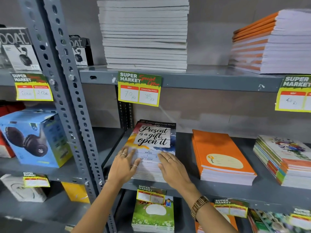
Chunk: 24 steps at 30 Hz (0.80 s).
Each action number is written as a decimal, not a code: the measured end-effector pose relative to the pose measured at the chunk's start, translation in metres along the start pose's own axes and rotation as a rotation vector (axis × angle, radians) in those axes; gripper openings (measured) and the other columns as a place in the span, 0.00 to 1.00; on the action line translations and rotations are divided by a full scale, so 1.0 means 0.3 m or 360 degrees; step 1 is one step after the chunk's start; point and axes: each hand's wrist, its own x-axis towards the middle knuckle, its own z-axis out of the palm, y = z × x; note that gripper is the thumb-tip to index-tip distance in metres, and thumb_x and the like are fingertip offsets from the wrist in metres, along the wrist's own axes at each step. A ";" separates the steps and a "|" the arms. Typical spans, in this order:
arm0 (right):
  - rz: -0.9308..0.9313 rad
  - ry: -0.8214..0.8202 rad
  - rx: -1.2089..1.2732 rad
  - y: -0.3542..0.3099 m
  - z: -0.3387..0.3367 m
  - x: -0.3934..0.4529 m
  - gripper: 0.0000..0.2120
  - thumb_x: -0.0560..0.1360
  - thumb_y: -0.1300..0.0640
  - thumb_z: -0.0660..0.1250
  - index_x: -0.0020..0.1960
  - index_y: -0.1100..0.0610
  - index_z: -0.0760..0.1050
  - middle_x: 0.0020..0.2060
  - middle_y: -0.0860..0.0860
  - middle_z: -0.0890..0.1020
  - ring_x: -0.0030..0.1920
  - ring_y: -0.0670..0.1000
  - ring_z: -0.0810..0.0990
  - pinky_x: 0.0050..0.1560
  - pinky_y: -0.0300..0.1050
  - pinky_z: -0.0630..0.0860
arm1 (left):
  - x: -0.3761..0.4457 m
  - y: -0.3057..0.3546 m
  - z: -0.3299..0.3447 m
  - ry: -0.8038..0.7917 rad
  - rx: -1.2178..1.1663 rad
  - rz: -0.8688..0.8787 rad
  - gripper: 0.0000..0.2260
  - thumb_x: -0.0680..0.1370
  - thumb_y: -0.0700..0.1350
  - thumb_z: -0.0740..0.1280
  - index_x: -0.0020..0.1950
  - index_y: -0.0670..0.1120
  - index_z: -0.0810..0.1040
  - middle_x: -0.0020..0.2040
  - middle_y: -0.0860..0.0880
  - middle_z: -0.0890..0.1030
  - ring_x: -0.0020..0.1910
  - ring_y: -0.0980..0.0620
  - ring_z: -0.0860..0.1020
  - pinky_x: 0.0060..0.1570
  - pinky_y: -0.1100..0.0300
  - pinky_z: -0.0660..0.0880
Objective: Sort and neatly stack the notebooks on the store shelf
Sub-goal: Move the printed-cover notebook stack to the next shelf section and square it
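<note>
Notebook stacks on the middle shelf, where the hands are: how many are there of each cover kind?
"Present is a gift" stack, under the left hand and right hand: 1
Orange stack: 1
Floral mixed stack: 1
Total: 3

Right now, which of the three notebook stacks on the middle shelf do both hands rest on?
The leftmost stack, topped by the "Present is a gift, open it" cover. The left hand and right hand lie flat on it; the plain orange stack and floral stack sit untouched.
</note>
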 end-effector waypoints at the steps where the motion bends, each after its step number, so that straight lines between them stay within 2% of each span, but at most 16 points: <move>1: -0.0022 -0.0007 -0.0014 0.007 0.002 -0.002 0.24 0.75 0.48 0.50 0.52 0.55 0.83 0.50 0.49 0.86 0.51 0.47 0.85 0.52 0.42 0.80 | -0.007 0.000 -0.003 0.0001 0.0012 0.0011 0.50 0.62 0.77 0.33 0.72 0.48 0.61 0.75 0.39 0.60 0.75 0.44 0.55 0.73 0.51 0.55; 6: -0.0097 0.0028 -0.0044 0.040 -0.004 -0.010 0.22 0.72 0.51 0.53 0.55 0.57 0.81 0.52 0.51 0.85 0.52 0.49 0.84 0.54 0.46 0.79 | -0.026 0.007 -0.015 0.0026 0.0134 0.0109 0.52 0.61 0.76 0.29 0.73 0.46 0.60 0.75 0.39 0.61 0.75 0.44 0.55 0.74 0.51 0.53; 10: -0.0101 0.0061 -0.0019 0.059 0.009 -0.014 0.22 0.73 0.52 0.54 0.56 0.58 0.81 0.53 0.52 0.85 0.54 0.50 0.83 0.59 0.47 0.72 | -0.026 -0.005 -0.002 0.0032 0.0170 0.0128 0.48 0.66 0.73 0.31 0.70 0.44 0.66 0.71 0.38 0.67 0.73 0.41 0.62 0.71 0.49 0.61; 13: -0.0089 0.0068 0.0018 0.074 0.025 -0.019 0.22 0.74 0.53 0.54 0.58 0.59 0.80 0.55 0.53 0.84 0.56 0.52 0.82 0.61 0.51 0.66 | -0.032 -0.001 -0.001 0.0001 0.0217 0.0106 0.40 0.74 0.67 0.36 0.64 0.43 0.75 0.63 0.38 0.77 0.65 0.39 0.73 0.62 0.46 0.72; 16: -0.0060 0.0137 0.0068 0.078 0.043 -0.024 0.22 0.77 0.51 0.52 0.60 0.60 0.79 0.57 0.54 0.83 0.58 0.53 0.81 0.62 0.55 0.64 | -0.036 -0.007 0.017 0.0026 0.0138 0.0076 0.37 0.76 0.65 0.39 0.61 0.44 0.77 0.61 0.40 0.79 0.64 0.40 0.74 0.60 0.45 0.74; 18: -0.0038 0.0213 0.0090 0.070 0.048 -0.028 0.28 0.81 0.47 0.44 0.59 0.60 0.79 0.56 0.54 0.83 0.58 0.52 0.81 0.61 0.54 0.67 | -0.033 -0.017 0.026 0.0096 0.0081 0.0085 0.37 0.76 0.66 0.40 0.61 0.44 0.77 0.62 0.41 0.79 0.65 0.40 0.73 0.61 0.45 0.73; 20: -0.0033 0.0268 0.0123 0.057 0.043 -0.034 0.34 0.81 0.47 0.37 0.57 0.59 0.81 0.54 0.52 0.84 0.56 0.50 0.83 0.58 0.51 0.74 | -0.030 -0.030 0.033 0.0145 0.0037 0.0097 0.37 0.75 0.67 0.42 0.60 0.44 0.78 0.61 0.41 0.79 0.65 0.39 0.73 0.61 0.45 0.73; 22: -0.0046 0.0323 0.0128 0.053 0.052 -0.036 0.36 0.81 0.48 0.35 0.55 0.58 0.82 0.52 0.51 0.85 0.54 0.49 0.83 0.55 0.49 0.78 | -0.029 -0.039 0.036 0.0193 -0.0022 0.0118 0.38 0.73 0.70 0.44 0.60 0.45 0.78 0.62 0.42 0.79 0.67 0.38 0.71 0.64 0.44 0.71; 24: -0.0052 0.0347 0.0122 0.050 0.066 -0.035 0.33 0.82 0.49 0.39 0.54 0.59 0.82 0.51 0.52 0.86 0.54 0.49 0.84 0.53 0.50 0.79 | -0.029 -0.041 0.030 0.0249 -0.0123 0.0105 0.41 0.69 0.74 0.44 0.61 0.45 0.78 0.64 0.43 0.77 0.69 0.40 0.68 0.65 0.45 0.69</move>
